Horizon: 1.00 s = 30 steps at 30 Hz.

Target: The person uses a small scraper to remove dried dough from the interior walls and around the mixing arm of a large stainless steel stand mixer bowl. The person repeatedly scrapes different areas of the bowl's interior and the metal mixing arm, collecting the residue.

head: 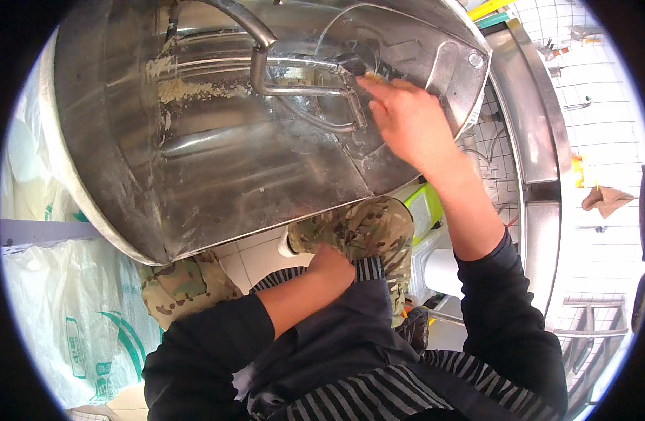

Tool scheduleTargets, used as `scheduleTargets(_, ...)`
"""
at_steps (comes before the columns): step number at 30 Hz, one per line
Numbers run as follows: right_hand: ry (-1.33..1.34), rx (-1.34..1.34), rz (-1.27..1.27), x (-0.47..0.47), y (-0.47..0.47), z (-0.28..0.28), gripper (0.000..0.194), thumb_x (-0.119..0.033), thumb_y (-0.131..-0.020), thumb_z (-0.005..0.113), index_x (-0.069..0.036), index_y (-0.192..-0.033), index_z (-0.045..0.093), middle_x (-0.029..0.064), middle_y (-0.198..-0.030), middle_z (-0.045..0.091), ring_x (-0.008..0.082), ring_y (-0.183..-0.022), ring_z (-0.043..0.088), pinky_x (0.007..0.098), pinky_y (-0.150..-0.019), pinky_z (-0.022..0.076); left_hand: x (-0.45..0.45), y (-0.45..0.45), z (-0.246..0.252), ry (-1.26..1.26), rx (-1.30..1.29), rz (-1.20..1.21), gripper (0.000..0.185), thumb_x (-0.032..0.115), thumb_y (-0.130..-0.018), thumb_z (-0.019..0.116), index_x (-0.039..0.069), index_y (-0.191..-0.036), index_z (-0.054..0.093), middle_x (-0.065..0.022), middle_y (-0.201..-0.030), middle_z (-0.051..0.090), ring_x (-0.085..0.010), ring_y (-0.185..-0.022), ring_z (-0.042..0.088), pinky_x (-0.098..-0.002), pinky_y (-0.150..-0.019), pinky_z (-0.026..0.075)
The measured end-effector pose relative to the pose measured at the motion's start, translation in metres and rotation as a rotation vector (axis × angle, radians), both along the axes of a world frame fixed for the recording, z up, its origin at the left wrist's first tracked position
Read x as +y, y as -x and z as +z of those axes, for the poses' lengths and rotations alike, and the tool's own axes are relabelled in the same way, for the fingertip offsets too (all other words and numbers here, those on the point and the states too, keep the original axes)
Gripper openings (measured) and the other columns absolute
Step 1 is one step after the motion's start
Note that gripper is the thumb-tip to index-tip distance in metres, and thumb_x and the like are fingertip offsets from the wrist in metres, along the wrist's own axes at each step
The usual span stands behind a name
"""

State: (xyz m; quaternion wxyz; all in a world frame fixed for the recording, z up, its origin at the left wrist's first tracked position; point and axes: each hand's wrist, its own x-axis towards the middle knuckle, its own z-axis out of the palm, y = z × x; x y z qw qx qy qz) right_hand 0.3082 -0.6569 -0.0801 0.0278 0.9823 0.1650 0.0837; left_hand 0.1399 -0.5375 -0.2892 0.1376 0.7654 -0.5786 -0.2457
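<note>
Before me is the stainless-steel tub of what looks like a dough mixer (238, 179), its inner wall smeared and marked. A bent metal mixing bar (306, 91) crosses it, and pale, crumbly dough residue (196, 90) clings to the wall behind the bar. My right hand (406, 118) reaches into the tub at the right, index finger extended to the dark end fitting (352, 64) of the bar. Whether something small sits under those fingertips cannot be made out. My left hand (333, 267) lies curled near my lap, against the apron (343, 310); its fingers are hidden.
White plastic sacks with green print (75, 316) stand at the left beside the tub. A bright green container (425, 208) is by my knee. Steel equipment (543, 121) stands along the right, before a tiled wall with a brown cloth (608, 201) hanging from it.
</note>
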Motion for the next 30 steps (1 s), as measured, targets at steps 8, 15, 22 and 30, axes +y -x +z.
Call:
scheduleTargets(8,-0.312,0.021,-0.195,0.002,0.013,-0.019,0.034,-0.017,-0.102,0.066,-0.011,-0.135,0.074,0.0214,-0.117,0.077,0.0401,-0.102,0.076,0.0417,-0.09,0.0605,0.0,0.001,-0.005,-0.022,0.014,-0.009,0.022,0.02,-0.094,0.066,0.013,-0.111,0.078,-0.009,-0.107,0.079,-0.0298,-0.106,0.074,-0.0473,-0.095,0.048)
scheduleTargets(15,-0.555,0.02,-0.347,0.03,0.017,-0.052,0.041,-0.018,-0.099,0.07,-0.006,-0.138,0.063,0.0271,-0.107,0.077,0.042,-0.102,0.077,0.0431,-0.09,0.0597,0.004,-0.003,-0.006,-0.057,0.049,-0.039,0.023,0.02,-0.096,0.064,0.01,-0.112,0.076,-0.011,-0.11,0.077,-0.0309,-0.107,0.073,-0.0482,-0.096,0.05)
scheduleTargets(22,-0.559,0.066,-0.335,0.0,0.012,-0.053,0.032,-0.02,-0.103,0.07,-0.003,-0.129,0.075,0.0201,-0.11,0.08,0.0309,-0.098,0.08,0.0366,-0.088,0.0594,0.003,-0.001,-0.011,-0.049,0.065,-0.01,0.025,0.018,-0.096,0.063,0.009,-0.116,0.074,-0.0123,-0.109,0.077,-0.0314,-0.106,0.073,-0.0474,-0.095,0.052)
scheduleTargets(30,-0.707,0.046,-0.227,0.017,-0.013,-0.059,0.029,-0.026,-0.103,0.068,-0.008,-0.124,0.078,0.0211,-0.099,0.078,0.038,-0.089,0.077,0.0424,-0.081,0.0605,0.005,-0.009,-0.012,-0.091,0.071,-0.026,0.027,0.017,-0.097,0.06,0.009,-0.12,0.072,-0.0133,-0.109,0.076,-0.0329,-0.107,0.073,-0.0491,-0.094,0.052)
